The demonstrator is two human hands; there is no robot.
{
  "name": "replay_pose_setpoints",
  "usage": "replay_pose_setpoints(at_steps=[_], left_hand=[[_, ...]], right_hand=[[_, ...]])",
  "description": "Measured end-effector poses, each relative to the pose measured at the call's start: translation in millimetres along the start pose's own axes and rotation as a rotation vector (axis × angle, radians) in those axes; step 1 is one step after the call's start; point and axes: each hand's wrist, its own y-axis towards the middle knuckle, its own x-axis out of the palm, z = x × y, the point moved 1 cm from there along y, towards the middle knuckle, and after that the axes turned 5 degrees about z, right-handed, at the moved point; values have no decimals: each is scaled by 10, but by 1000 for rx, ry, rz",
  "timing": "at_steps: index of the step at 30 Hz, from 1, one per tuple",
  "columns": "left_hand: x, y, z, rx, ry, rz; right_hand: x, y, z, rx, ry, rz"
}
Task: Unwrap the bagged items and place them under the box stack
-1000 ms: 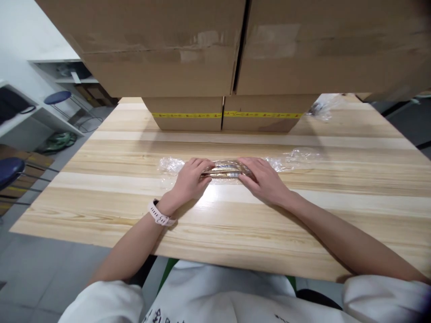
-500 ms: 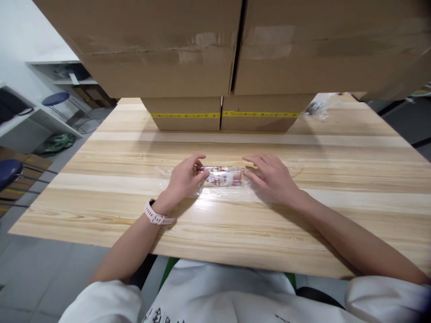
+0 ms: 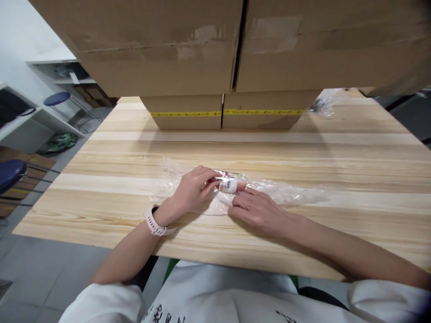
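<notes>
A small packet with red and white print (image 3: 231, 183) lies on a sheet of clear plastic wrap (image 3: 286, 192) spread across the wooden table (image 3: 353, 157). My left hand (image 3: 191, 190), with a pale watch at the wrist, is curled with its fingertips pinching the packet's left end. My right hand (image 3: 257, 211) lies just in front of the packet, fingers together and pressed down on the wrap at the packet's near side.
Large cardboard boxes (image 3: 188, 54) are stacked at the table's far side, the lower ones (image 3: 222, 114) banded with yellow tape. A crumpled plastic bag (image 3: 325, 102) lies at the far right. Blue stools (image 3: 11, 172) and white shelves stand at the left, off the table.
The packet has rolled toward me and now looks shorter. My right hand has pulled back from the packet's right end to its near side, and the wrap now trails out to the right.
</notes>
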Motion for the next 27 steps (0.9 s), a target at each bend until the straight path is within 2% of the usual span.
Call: replay_pose_setpoints(at_steps=[10,12,15,19,21,24,27], left_hand=[[48,-8,69,127,117,-235],[74,-31,69,118,169,-223],[112,-52,54,87,256,-140],[172,-35,16,84,269,-66],[201,-21,7,100,278,-31],[223,-11,20,150,308,41],[221,-14,49,186,298,75]], right_hand=[[-193,5,-246,65,478,-311],[-207,7,-265,90,546,-351],[-233,23,-255,156,678,-383],[-310,55,-240,191,778,-434],[-346,65,-240,167,798,-440],[-339,53,-192,231,790,-366],[-253,17,-75,270,529,-187]])
